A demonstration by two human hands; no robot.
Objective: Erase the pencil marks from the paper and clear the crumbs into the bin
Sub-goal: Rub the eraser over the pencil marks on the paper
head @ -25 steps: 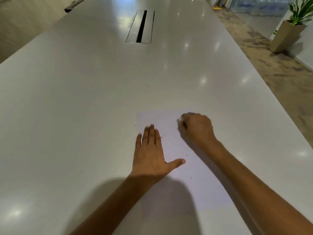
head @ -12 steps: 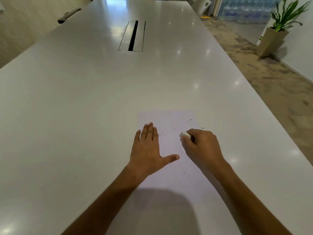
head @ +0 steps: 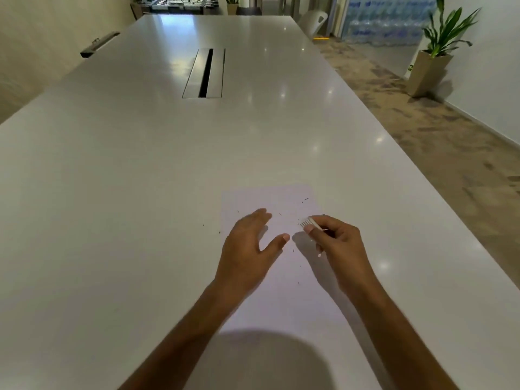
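Observation:
A white sheet of paper (head: 284, 288) lies on the white table (head: 140, 192) in front of me. Small dark eraser crumbs (head: 305, 199) are scattered over the sheet, and a few lie on the table left of it. My left hand (head: 247, 249) hovers over the sheet's left part, fingers straight and thumb spread, slightly lifted. My right hand (head: 337, 246) pinches a small white eraser (head: 308, 221) between thumb and fingers, just above the paper's right side. No bin is in view.
A metal cable slot (head: 205, 73) is set into the table's middle, farther away. A dark object (head: 98, 44) lies at the far left edge. The table's right edge runs along a patterned floor, with a potted plant (head: 433, 52) by the wall.
My right hand drew back from the sheet's top toward me and lifted the eraser off the paper. My left hand rose from lying flat on the sheet. My head tilted up.

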